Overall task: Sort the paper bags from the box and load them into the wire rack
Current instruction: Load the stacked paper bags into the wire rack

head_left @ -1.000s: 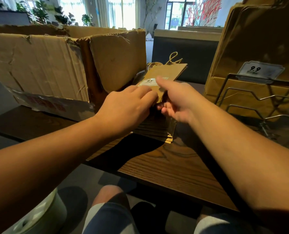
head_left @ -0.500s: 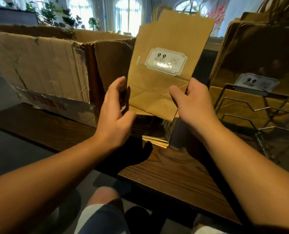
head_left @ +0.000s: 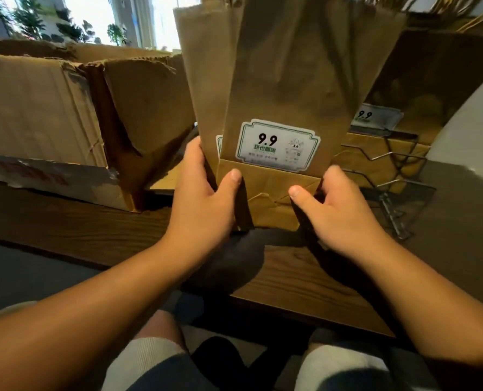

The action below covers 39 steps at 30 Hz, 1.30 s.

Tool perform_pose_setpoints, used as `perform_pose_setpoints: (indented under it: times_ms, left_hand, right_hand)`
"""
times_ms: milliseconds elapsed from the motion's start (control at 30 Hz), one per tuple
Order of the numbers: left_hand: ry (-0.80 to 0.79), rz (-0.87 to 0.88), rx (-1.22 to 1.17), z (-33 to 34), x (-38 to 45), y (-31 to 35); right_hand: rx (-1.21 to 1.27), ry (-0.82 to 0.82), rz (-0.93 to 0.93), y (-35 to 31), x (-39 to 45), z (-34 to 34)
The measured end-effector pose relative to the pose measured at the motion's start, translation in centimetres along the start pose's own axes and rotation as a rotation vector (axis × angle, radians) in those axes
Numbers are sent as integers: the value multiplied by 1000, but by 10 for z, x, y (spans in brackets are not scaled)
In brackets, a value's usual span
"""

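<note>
A stack of flat brown paper bags [head_left: 285, 88] stands upright on the wooden table, each with a white "9.9" label; a second bag fans out behind the front one on the left. My left hand [head_left: 206, 190] grips the stack's lower left edge, thumb on the front fold. My right hand [head_left: 333, 207] grips the lower right edge the same way. The torn cardboard box [head_left: 65, 114] sits at the left. The wire rack [head_left: 389, 170] is at the right, with more brown bags [head_left: 432, 80] standing in it.
The dark wooden table [head_left: 93, 221] runs under everything, its near edge close to my knees. A pale wall or panel [head_left: 471, 131] rises at the far right beside the rack. Windows and plants are in the background.
The bags went from lying on the table to being lifted and stood upright closer to me. Both hands slid down to the stack's bottom corners, and a second bag now fans out behind.
</note>
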State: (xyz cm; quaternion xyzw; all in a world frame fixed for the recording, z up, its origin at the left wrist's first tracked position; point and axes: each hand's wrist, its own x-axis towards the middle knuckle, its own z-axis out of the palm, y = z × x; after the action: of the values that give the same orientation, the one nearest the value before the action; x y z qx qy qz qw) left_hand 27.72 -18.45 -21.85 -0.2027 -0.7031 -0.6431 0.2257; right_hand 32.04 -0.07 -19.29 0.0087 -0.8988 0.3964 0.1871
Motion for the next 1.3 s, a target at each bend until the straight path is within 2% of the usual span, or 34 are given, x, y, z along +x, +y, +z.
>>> perform_pose_setpoints:
  times_ms: [100, 200, 333, 467, 600, 700, 933, 1167, 1300]
  left_hand:
    - [-100, -52, 45, 18, -25, -14]
    - [-213, -107, 93, 26, -47, -23]
    - [-222, -122, 68, 29, -46, -20]
    - [-201, -21, -1, 36, -28, 12]
    - [-169, 173, -56, 58, 5, 51]
    - [-194, 235, -56, 83, 34, 67]
    - [-296, 131, 9, 138, 87, 73]
    - [-358, 90, 101, 163, 109, 68]
    - [-361, 46, 144, 170, 117, 62]
  right_hand:
    - [100, -78, 44, 18, -7, -9]
    - [200, -71, 86, 38, -21, -6]
    - [253, -53, 68, 43, -31, -11]
    - [246, 28, 44, 26, -22, -36]
    - [228, 165, -19, 4, -7, -82]
    - [81, 292, 35, -10, 8, -113]
    - [104, 373, -40, 19, 47, -145]
    - [98, 434, 144, 42, 72, -153]
    - [95, 445, 75, 51, 82, -146]
